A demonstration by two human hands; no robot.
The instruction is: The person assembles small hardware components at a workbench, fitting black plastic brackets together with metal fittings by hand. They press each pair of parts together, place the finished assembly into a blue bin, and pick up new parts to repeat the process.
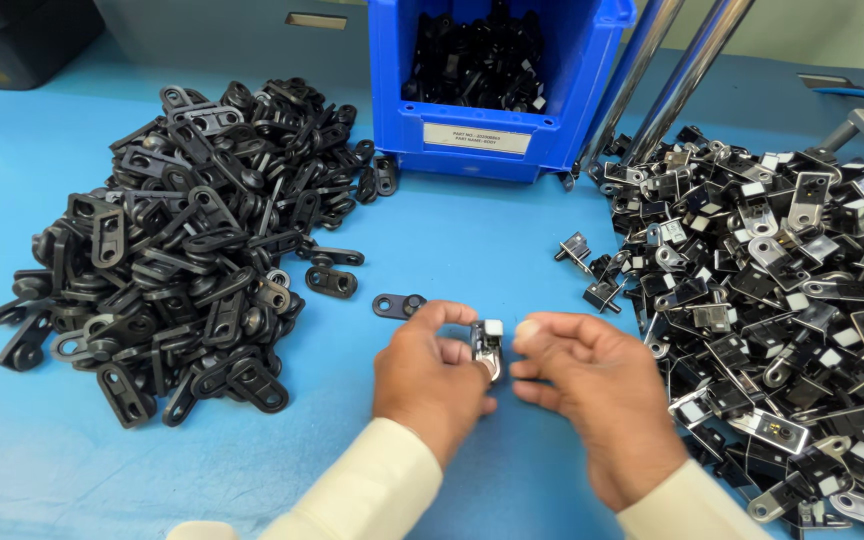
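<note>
A blue plastic storage bin [497, 125] filled with black parts is seen at the upper centre, two slanted shiny metal tubes [667, 75] beside it at the upper right, and a dark case [12, 40] in the upper left corner.

Single head-worn view, looking steeply down and forward, close over blue table [472, 250], piles either side

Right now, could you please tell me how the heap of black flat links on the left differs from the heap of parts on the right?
The left heap of black flat links is all matte black; the right heap of black-and-silver bracket parts mixes shiny metal with black. The left pieces are flat, oval-ended plates with holes; the right ones are blockier and angular. Both lie loose on the blue table.
</note>
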